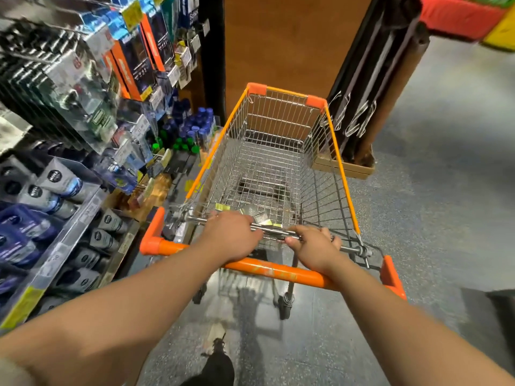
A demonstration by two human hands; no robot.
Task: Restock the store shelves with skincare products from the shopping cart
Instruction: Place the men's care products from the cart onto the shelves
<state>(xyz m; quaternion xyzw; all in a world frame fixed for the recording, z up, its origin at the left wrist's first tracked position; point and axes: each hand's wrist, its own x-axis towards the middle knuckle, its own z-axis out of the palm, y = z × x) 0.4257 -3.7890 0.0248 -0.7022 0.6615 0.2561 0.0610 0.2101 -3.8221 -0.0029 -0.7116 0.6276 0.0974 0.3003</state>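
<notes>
Pushing: both hands are on the shopping cart [278,162], and one foot shows on the floor [418,190] below.
Left hand [232,236]: fingers curled over the steel bar [351,248] behind the orange handle [278,270], gripping it.
Right hand [315,247]: wrapped on the same bar, just beside the left, the two a little apart.
Cart load: nearly bare! Only a few small dark packets [257,215] lie at the near end of the basket; blur makes it hard to say what they are.
Shelves [69,218]: along the left, packed with grey tubes [60,182], blue-capped cans [200,126] and hanging boxed goods [136,59].
Progress: looks late in the job, with most stock seemingly shelved.
Left to do: likely those last packets.
</notes>
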